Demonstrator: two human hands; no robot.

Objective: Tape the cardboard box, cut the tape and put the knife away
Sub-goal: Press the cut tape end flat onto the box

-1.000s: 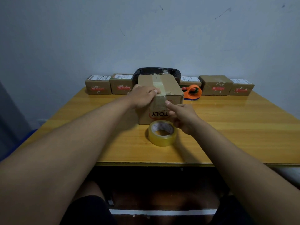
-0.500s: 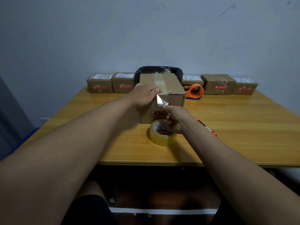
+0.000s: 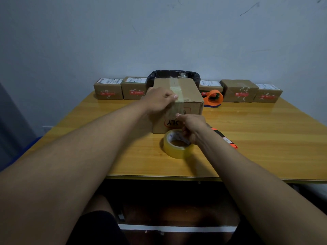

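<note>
Against a pale blue-grey wall stands the yellow wooden table (image 3: 265,138) where I work.

My left hand (image 3: 157,100) lies on the top near edge of the cardboard box (image 3: 191,89), fingers curled, the thumb pressing the strip of clear tape (image 3: 177,105) that runs over the top and down the front face. My right hand (image 3: 193,125) is in front of the box, low on this face; its fingers are closed and the thumb tip touches the tape on the cardboard. Whether this hand holds something inside I cannot tell.

Just under my right hand lies the roll of clear tape (image 3: 177,147), flat on the table and close to the box. Behind my right wrist, a knife with orange and black handle (image 3: 224,137) rests on the table, partly hidden by my arm.

Further back, an orange tape dispenser (image 3: 213,98) sits to the right of the box. Along the wall is a row of small brown parcels (image 3: 108,89) with white labels, and between them a black bin (image 3: 174,76) directly behind the box.
</note>
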